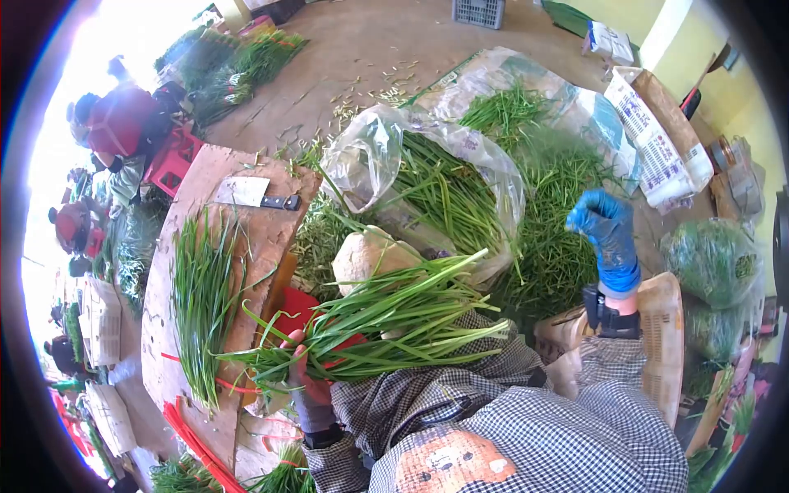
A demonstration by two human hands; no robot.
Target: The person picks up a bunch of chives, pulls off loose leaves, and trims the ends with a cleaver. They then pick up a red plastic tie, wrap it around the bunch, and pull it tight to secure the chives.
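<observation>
Where your left hand is: fingers clamped on a long green leafy bundle over your checked clothing.
Blue-gloved right hand: raised, fingers curled together.
Wooden counter: black-handled cleaver, loose green stalks.

one head cam, looks fwd + down at lap, v. wide.

Long green stalks (a bundle, unevenly fanned) lie sideways, partly over the checked clothing.

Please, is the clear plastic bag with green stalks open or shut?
Open: the clear plastic bag has its mouth spread, and long green stalks show inside.
</observation>
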